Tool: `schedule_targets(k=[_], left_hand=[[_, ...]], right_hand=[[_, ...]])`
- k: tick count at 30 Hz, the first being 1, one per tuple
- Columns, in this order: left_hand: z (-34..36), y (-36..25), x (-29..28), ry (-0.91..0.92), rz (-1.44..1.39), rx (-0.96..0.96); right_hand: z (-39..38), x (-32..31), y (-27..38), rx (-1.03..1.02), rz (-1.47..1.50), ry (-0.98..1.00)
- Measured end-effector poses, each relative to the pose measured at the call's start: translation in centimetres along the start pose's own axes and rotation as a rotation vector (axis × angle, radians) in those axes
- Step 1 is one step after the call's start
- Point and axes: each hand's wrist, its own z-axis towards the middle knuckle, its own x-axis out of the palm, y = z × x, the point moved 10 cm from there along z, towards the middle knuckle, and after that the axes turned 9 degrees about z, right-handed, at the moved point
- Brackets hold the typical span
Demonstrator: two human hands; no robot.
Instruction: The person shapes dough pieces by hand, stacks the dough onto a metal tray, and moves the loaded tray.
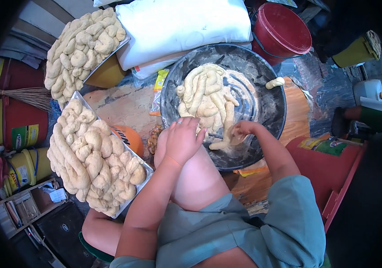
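Observation:
A wide black basin [271,129], dusted with flour, holds a heap of pale dough ropes [200,96]. One thick dough rope [229,117] trails from the heap toward me. My right hand [242,131] reaches into the basin from the right, its curled fingers closed on the lower part of that rope; the fingertips are partly hidden. Flat over my raised knee, by the basin's near rim, lies my left hand [182,138]. Its fingers are stretched out and it wears a ring; nothing is in it. A short dough piece [275,82] rests at the basin's right rim.
Two trays piled with twisted dough, a near one [97,156] and a far one [83,49], stand at left. Full white sacks [186,27] lie behind the basin. A red bucket [284,31] stands far right, a larger red container [325,165] nearer.

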Motion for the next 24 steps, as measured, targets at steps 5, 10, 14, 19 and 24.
schedule_targets(k=[5,10,14,19,24], left_hand=[[0.2,-0.1,0.2,0.020,-0.014,0.000],[0.1,-0.2,-0.1,-0.016,-0.029,0.006],[-1.5,2.7,-1.2,-0.005,0.033,-0.079],[1.0,-1.6,0.4,-0.014,-0.031,0.032],[0.0,0.1,0.1,-0.017,-0.006,-0.005]], right_hand=[[-2.1,-6.8,3.7,-0.392,0.055,-0.714],[1.9,-3.2,1.3,-0.216,0.225,-0.233],[0.3,-3.7,3.9,-0.303,0.413,-0.952],[4.8,1.5,-5.1,0.103,0.119,-1.217],[5.5,13.4,5.0,-0.282,-0.550,-0.721]])
